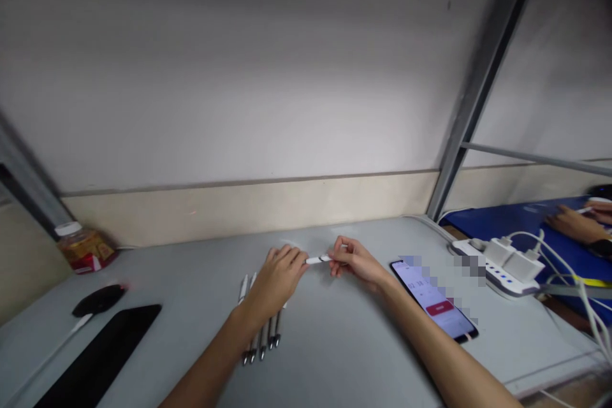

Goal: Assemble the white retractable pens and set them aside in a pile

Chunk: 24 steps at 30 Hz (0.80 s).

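The left forearm (215, 350) and right forearm (437, 345) are bared, extended forward and angled inward. The left hand (283, 269) is held palm down, its fingers bent. The right hand (354, 262) is turned inward, thumb and fingertips closed in a pinch. The hands are held near each other, not touching.

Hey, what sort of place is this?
Probably a shared indoor workspace: there's a row of pens, a power strip, and another person's hand off to the right.

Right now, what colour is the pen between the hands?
The pen looks white with a dark mark near the right hand; head view shows it best.
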### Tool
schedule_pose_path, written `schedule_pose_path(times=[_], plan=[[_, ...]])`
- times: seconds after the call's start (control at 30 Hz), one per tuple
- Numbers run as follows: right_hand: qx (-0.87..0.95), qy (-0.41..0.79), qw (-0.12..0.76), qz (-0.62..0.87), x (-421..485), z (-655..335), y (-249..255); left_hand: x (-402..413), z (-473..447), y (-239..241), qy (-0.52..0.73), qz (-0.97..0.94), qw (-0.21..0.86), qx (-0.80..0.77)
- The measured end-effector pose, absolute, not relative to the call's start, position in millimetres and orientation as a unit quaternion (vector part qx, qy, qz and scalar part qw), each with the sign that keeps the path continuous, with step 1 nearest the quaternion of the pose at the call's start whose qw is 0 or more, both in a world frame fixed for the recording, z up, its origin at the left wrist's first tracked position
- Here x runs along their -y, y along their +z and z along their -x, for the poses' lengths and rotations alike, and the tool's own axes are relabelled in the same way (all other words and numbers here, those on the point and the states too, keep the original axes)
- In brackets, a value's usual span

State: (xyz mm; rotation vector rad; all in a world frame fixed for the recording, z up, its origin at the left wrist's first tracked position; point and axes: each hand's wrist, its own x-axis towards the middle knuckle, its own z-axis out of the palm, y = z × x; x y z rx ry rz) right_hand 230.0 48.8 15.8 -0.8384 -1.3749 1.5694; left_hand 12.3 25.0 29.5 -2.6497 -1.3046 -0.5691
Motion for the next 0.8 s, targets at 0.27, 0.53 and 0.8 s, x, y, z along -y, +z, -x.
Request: schedule_pose_path(times=[0.27, 0.53, 0.8], plan=[[0.640, 0.603, 0.307, 0.364, -46.0, -231.8, 18.7, -18.7, -2.7, 19.4, -0.214, 0.869, 0.066, 0.441], [0.637, 0.609, 0.295, 0.370, -42.5, -230.6, 18.1, -20.9, -0.4, 20.7, -0.217, 0.866, 0.074, 0.444], [0.735, 0.457, 0.358, 0.350, -35.9, -224.5, 21.7, -20.0, -0.2, 17.3, -0.247, 0.845, 0.050, 0.471]])
